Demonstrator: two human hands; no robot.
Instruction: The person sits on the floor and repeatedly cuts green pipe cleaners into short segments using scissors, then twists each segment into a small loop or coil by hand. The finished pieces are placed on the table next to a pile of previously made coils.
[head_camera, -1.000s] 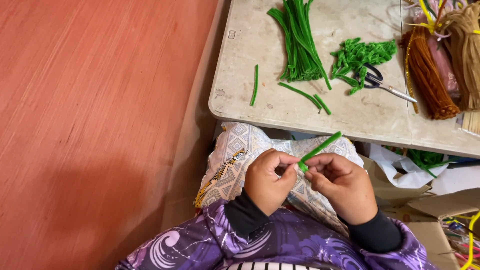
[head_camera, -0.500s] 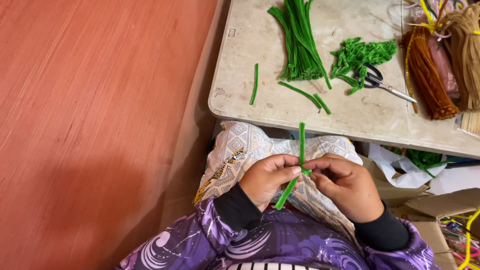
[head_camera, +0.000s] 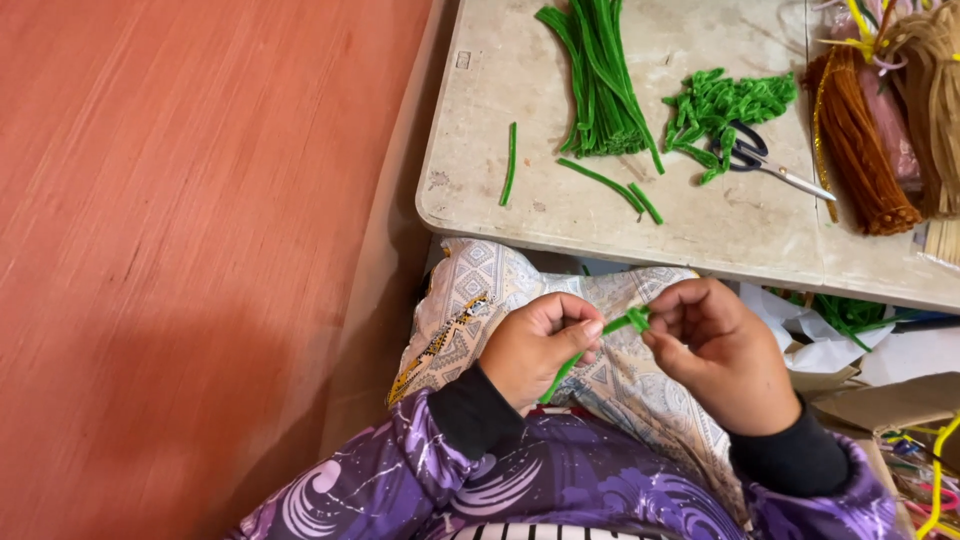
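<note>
a: any packages or labels?
b: just a small pale square sticker (head_camera: 464, 60) at the beige worktop's (head_camera: 700, 215) far-left corner.
a: the hands?
b: left hand (head_camera: 535, 345) and right hand (head_camera: 715, 350) both pinch a fuzzy green pipe cleaner (head_camera: 600, 335) above the lap.

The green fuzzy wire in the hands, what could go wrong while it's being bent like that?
The green fuzzy wire is pinched between the left hand and the right hand over the lap, not over the table. If a finger slips, it could spring loose and drop to the floor. Its cut end sits close to the fingertips and might poke them. The scissors lie half under the pile of short green pieces, so a reaching hand might meet the blades.
</note>
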